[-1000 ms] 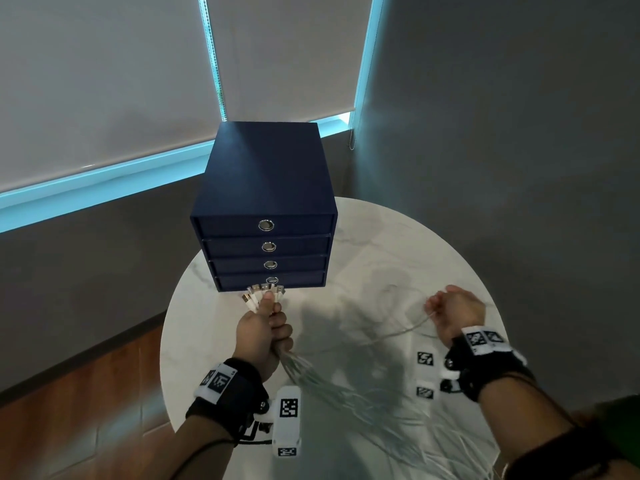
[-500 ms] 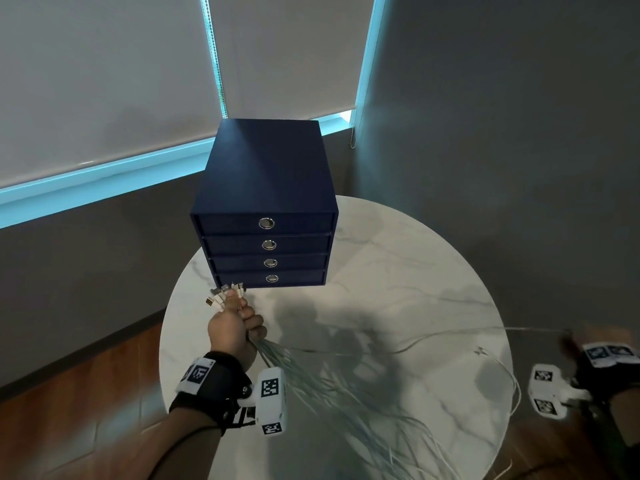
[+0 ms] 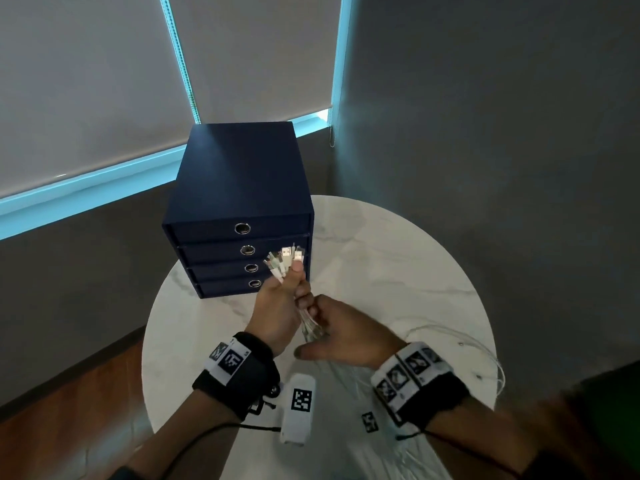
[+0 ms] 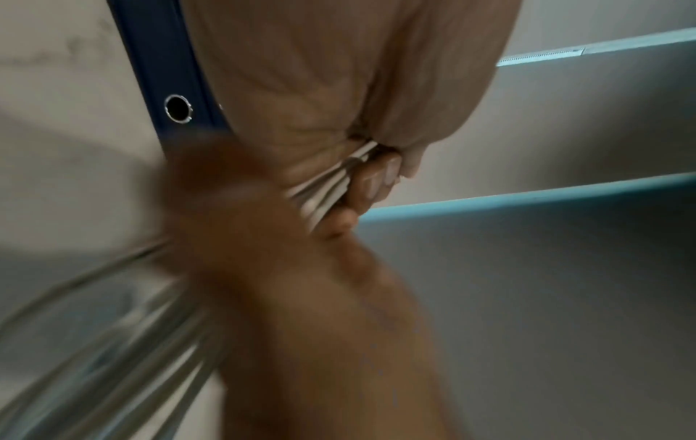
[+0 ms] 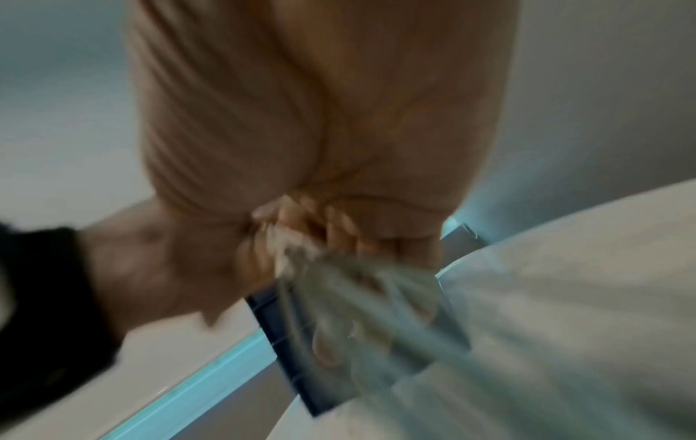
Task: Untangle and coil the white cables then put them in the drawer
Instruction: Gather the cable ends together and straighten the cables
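A bundle of white cables (image 3: 310,325) stands upright in my left hand (image 3: 280,301), which grips it in a fist; the USB plugs (image 3: 287,259) fan out above the thumb. My right hand (image 3: 323,318) sits directly below, fingers curled round the same bundle (image 5: 357,282), thumb sticking out. The left wrist view shows the cables (image 4: 327,184) squeezed between the fingers of both hands. The rest of the cables trail down across the table towards me. The dark blue drawer unit (image 3: 239,188) stands just behind the plugs, all its drawers closed.
The round white marble table (image 3: 398,271) carries the drawer unit at its far left side. A thin loop of cable (image 3: 485,355) lies near the table's right edge. Grey walls and a window blind close the space behind; wooden floor lies to the left.
My right hand swung out past the table's right edge drawing a cable, then came back under the left hand. The left hand rose and shifted right, in front of the drawers.
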`<state>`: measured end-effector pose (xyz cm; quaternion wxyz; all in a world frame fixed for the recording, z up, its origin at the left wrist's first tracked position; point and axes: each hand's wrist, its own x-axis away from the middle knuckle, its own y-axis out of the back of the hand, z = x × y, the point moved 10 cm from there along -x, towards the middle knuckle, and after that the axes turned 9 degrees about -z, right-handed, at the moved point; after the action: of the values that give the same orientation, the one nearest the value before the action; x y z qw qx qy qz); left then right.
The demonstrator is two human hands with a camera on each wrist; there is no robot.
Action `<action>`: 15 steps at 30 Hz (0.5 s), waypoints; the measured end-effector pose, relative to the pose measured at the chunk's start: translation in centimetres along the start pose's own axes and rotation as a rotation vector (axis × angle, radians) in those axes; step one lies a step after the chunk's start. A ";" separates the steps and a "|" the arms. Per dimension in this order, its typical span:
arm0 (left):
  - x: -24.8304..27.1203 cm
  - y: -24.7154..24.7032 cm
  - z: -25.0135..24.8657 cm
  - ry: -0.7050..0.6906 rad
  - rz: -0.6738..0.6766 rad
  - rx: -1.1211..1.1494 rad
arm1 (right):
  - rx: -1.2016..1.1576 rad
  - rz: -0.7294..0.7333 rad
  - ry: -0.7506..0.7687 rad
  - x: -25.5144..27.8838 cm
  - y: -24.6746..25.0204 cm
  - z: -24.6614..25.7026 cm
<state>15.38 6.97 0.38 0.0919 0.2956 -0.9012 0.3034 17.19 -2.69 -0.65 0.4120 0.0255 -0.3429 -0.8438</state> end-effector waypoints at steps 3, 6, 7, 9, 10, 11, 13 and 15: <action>-0.5 0.6 -1.8 -0.030 -0.063 0.108 | -0.148 0.013 -0.098 -0.6 -4.2 -1.4; -1.3 2.7 -3.6 -0.055 -0.143 0.249 | -0.038 0.010 -0.153 0.8 -5.5 -5.4; -1.4 3.4 -3.9 -0.056 -0.159 0.290 | -0.052 -0.028 -0.214 1.4 -5.0 -7.3; -1.7 4.5 -4.4 -0.058 -0.181 0.362 | -0.096 -0.074 -0.313 2.8 -3.8 -10.7; -1.9 5.0 -4.6 -0.054 -0.190 0.396 | -0.113 -0.074 -0.362 3.4 -3.2 -12.6; -2.1 5.4 -4.7 -0.047 -0.199 0.425 | -0.127 -0.073 -0.402 4.0 -2.5 -14.2; -2.4 6.0 -4.9 -0.036 -0.213 0.462 | -0.114 -0.107 -0.441 5.0 -0.5 -17.5; -2.6 6.3 -4.8 -0.031 -0.220 0.486 | -0.120 -0.135 -0.462 6.2 1.3 -19.8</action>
<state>13.71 15.15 0.24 0.0371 0.4096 -0.7657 0.4945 20.43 -18.67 -13.50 0.2663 -0.1698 -0.3749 -0.8716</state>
